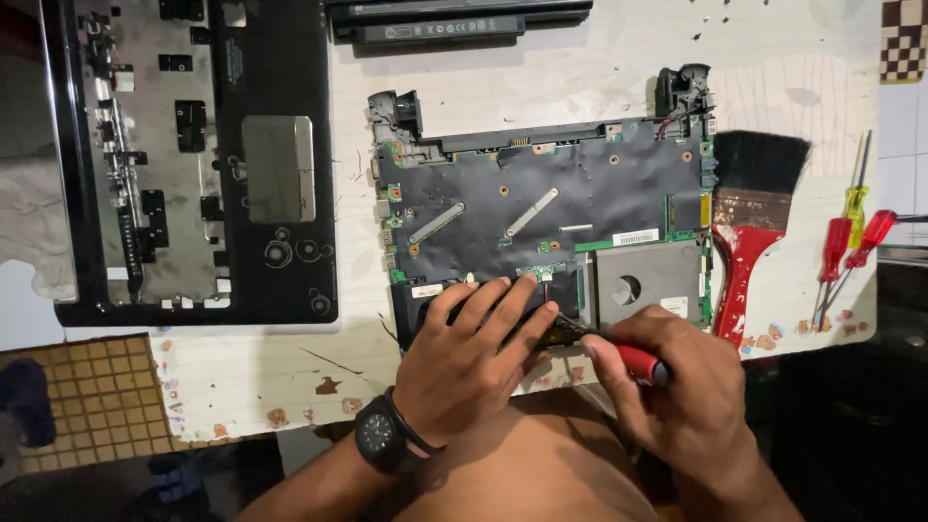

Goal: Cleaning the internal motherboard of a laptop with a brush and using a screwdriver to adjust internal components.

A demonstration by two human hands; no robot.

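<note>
Right hand [681, 387] clamps the red screwdriver [619, 356] against the circuit board [541, 222]; left hand [474, 362] rests flat, empty, steadying its near edge. Fragile, stiff board: hold edges.

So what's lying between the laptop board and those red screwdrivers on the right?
A red-handled paintbrush lies between the board and the screwdrivers, seen in the head view.

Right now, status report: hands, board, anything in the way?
Left hand flat on laptop board. Right hand holds red screwdriver. Paintbrush beside board, apart.
</note>
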